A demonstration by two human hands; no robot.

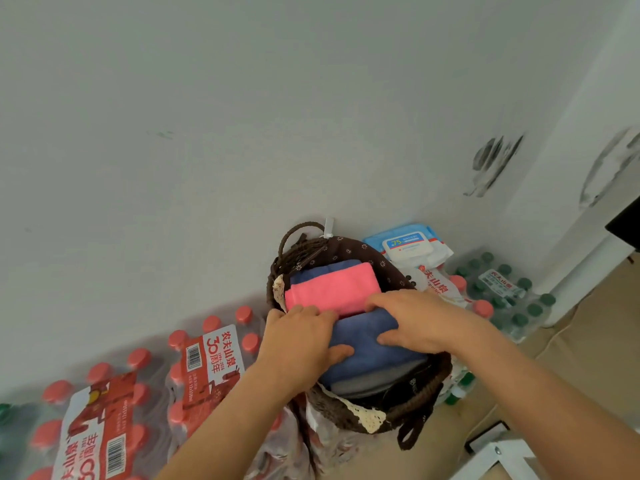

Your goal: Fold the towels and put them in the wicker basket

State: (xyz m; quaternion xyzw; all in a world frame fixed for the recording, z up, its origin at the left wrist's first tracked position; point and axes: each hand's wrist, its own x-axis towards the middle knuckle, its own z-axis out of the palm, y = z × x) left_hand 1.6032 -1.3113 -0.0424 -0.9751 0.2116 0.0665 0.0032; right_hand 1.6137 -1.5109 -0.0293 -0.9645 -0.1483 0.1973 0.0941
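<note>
A dark brown wicker basket (424,407) with a floral lining and lace trim stands against the white wall. Inside lie a folded pink towel (330,289), a blue towel (322,271) peeking out behind it, and a folded blue towel (369,344) in front. My left hand (299,342) grips the left end of the front blue towel, thumb on top. My right hand (414,322) holds its right end, fingers over the far edge and thumb pressing the top. Grey fabric shows beneath that towel.
Shrink-wrapped packs of red-capped water bottles (207,358) lie left of the basket. Behind it on the right sit a wet-wipes pack (410,245) and green-capped bottles (505,292). A white frame corner (498,455) is at the lower right on the tan floor.
</note>
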